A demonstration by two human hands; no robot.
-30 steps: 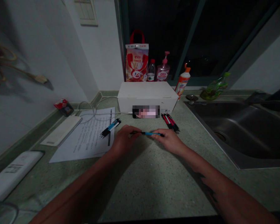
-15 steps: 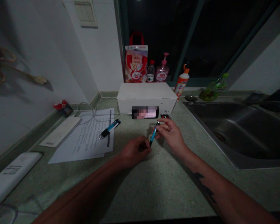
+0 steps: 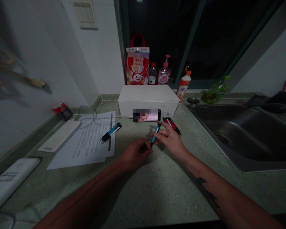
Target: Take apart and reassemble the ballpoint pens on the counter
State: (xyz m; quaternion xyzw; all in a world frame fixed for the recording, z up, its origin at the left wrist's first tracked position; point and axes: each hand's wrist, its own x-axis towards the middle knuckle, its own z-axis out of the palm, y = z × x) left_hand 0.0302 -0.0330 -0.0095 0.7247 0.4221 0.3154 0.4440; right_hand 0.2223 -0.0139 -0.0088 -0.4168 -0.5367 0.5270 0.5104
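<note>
Over the middle of the speckled green bench [image 3: 145,197], both of the person's hands are on one blue pen [image 3: 155,134], held aslant between them with its upper end pointing away. On the nearer side is the left hand [image 3: 136,154]: its thumb and forefinger come together on the pen's dark lower end, and the curl of the fingers leaves a shadowed hollow inside. Farther up, the right hand [image 3: 171,140] has the barrel pinched between thumb and fingers, parted by little more than the pen itself, with the forefinger stretched along to the top end. A dark mark shows on the right forearm.

Close to the left wall, a long white case [image 3: 15,178] lies on the bench. Past it are printed sheets [image 3: 85,146], with a flat white box [image 3: 59,135] at their left edge and a bunch of blue-and-black pens [image 3: 111,133] across their right. Just beyond the right hand, some red-and-black pens [image 3: 173,125] lie side by side; a steel sink [image 3: 228,133] is well off to the right.

Behind the hands, a phone [image 3: 147,115] stands against a larger white box [image 3: 147,93]. Farthest back, a red-handled bag [image 3: 137,68] and a pink pump bottle [image 3: 164,76] stand before a dark window [image 3: 162,25].
</note>
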